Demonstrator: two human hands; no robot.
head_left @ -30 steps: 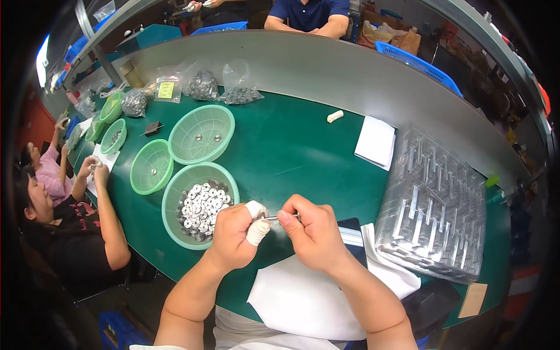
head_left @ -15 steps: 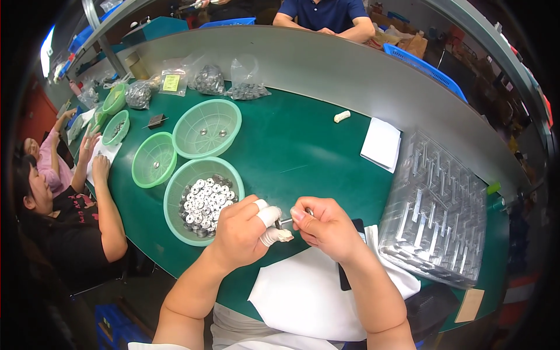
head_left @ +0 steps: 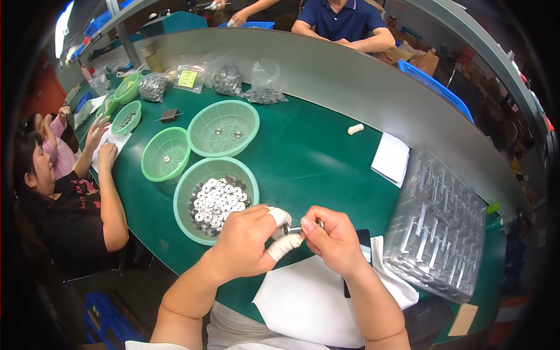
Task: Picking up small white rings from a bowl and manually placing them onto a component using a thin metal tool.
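Observation:
My left hand has white wraps on its thumb and forefinger. Between those fingertips it pinches a small round metal part, mostly covered by the fingers. A thin metal rod runs from that part into my right hand, which grips its other end between thumb and forefinger. Just beyond my left hand stands a green mesh basket of similar round metal parts, silvery and dark grey. Whether the rod passes through the part cannot be made out.
Two green baskets hold a few round parts. Bagged parts lie along the divider. To the right are stacked clear trays, folded paper, a white cloth and a phone. A co-worker sits at left.
The whole view has shifted slightly. Both my hands stay joined at the rod, and my left thumb and forefinger have changed angle. Beyond the divider, another person's hand now shows at a blue basket.

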